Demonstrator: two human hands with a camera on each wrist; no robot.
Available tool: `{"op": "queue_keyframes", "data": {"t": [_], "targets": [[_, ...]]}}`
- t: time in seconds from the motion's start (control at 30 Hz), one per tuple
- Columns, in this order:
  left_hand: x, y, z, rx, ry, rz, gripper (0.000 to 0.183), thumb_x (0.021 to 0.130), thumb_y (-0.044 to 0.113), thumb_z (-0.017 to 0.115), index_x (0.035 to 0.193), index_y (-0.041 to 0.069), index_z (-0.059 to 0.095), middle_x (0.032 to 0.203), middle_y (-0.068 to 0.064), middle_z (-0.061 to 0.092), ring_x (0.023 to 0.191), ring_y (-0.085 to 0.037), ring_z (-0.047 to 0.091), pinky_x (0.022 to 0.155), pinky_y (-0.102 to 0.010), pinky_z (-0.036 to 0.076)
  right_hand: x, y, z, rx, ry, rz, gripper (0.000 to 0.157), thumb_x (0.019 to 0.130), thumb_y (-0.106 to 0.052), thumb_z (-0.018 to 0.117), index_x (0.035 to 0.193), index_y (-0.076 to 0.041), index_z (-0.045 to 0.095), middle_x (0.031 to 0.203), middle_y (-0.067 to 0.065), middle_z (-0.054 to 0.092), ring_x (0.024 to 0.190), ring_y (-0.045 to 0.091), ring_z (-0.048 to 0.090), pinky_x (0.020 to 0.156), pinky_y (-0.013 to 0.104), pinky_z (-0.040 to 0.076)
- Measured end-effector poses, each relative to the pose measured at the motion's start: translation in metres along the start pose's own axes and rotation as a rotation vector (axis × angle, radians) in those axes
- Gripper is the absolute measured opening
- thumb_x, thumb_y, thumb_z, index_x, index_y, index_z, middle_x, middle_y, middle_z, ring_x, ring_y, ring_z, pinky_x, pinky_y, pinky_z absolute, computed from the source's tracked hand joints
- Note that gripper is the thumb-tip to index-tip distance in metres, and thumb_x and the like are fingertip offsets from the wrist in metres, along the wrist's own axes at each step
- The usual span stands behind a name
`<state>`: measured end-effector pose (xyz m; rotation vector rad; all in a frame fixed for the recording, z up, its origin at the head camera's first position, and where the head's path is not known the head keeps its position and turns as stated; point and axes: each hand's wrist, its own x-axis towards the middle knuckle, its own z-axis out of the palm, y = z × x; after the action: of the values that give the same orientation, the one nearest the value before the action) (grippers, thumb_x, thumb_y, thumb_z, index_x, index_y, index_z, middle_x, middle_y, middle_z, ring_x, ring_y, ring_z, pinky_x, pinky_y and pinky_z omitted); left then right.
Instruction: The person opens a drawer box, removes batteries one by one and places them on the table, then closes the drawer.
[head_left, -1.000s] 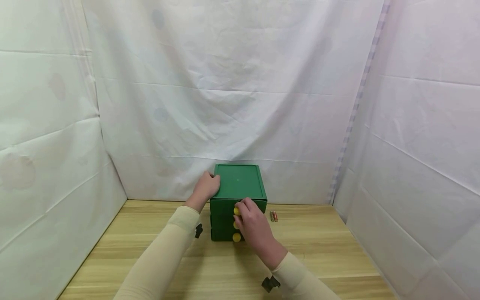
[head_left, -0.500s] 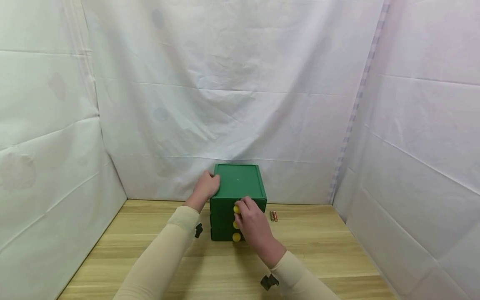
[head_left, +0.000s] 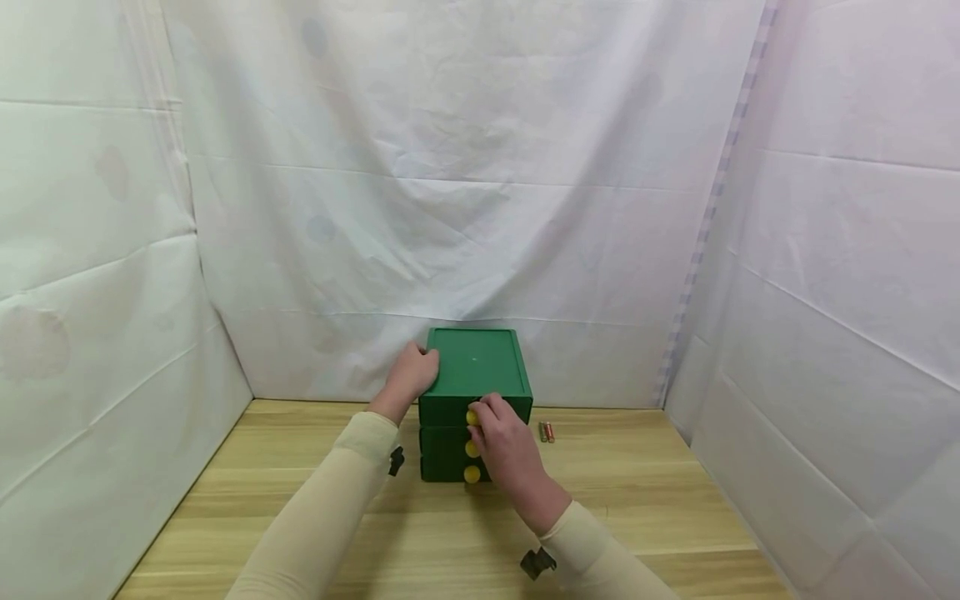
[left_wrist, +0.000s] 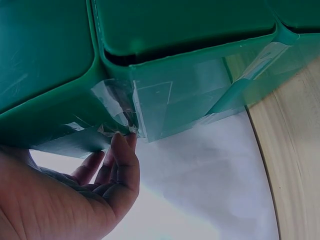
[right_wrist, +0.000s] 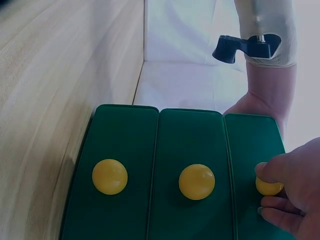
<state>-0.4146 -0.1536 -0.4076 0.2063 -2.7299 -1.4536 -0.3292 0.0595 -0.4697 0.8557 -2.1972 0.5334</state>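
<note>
A green drawer cabinet (head_left: 478,361) with three stacked drawers and round yellow knobs stands against the back curtain. My left hand (head_left: 412,372) holds its upper left edge. In the left wrist view, bent fingers (left_wrist: 125,167) touch the taped side. My right hand (head_left: 512,446) pinches the top drawer's knob (right_wrist: 269,187) between thumb and fingers. Both lower knobs, the middle knob (right_wrist: 197,182) and the bottom knob (right_wrist: 110,177), are untouched. All three drawer fronts sit level in the right wrist view.
Two small batteries (head_left: 547,432) lie side by side on the wooden table (head_left: 637,500), right of the cabinet. White curtains (head_left: 465,167) close in the back and both sides.
The top drawer front, slightly out a second ago, has moved back flush with the cabinet, the right hand travelling slightly with its knob. My left hand keeps its place.
</note>
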Motion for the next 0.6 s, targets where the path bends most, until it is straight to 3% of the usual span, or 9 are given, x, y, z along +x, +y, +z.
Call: {"op": "queue_keyframes", "data": {"t": [0.33,0.47,0.6], "targets": [[-0.003,0.002,-0.001,0.011,0.016,0.01,0.061,0.115,0.041,0.039,0.157,-0.003,0.041,0.157,-0.025,0.05,0.133,-0.039,0.055,0.109,-0.057,0.048,-0.007,0.001,-0.003,0.098,0.018,0.047,0.037,0.094,-0.016,0.092,0.124,-0.005,0.072,0.115,0.005,0.064,0.101,0.017,0.07,0.089,0.032,0.063],[-0.002,0.001,0.001,0.011,0.018,0.02,0.06,0.115,0.04,0.039,0.156,-0.003,0.042,0.156,-0.025,0.051,0.128,-0.038,0.055,0.106,-0.055,0.049,-0.018,0.0,-0.006,0.212,0.017,0.163,0.028,0.098,-0.016,0.088,0.117,-0.008,0.068,0.109,0.003,0.061,0.095,0.015,0.064,0.082,0.031,0.061],[-0.001,0.0,0.001,0.008,0.016,0.02,0.059,0.114,0.04,0.038,0.155,-0.003,0.042,0.154,-0.023,0.051,0.124,-0.037,0.055,0.104,-0.054,0.049,-0.033,-0.002,-0.008,0.361,-0.067,0.349,0.019,0.103,-0.016,0.082,0.111,-0.01,0.066,0.1,-0.001,0.06,0.084,0.013,0.058,0.072,0.029,0.055]]}}
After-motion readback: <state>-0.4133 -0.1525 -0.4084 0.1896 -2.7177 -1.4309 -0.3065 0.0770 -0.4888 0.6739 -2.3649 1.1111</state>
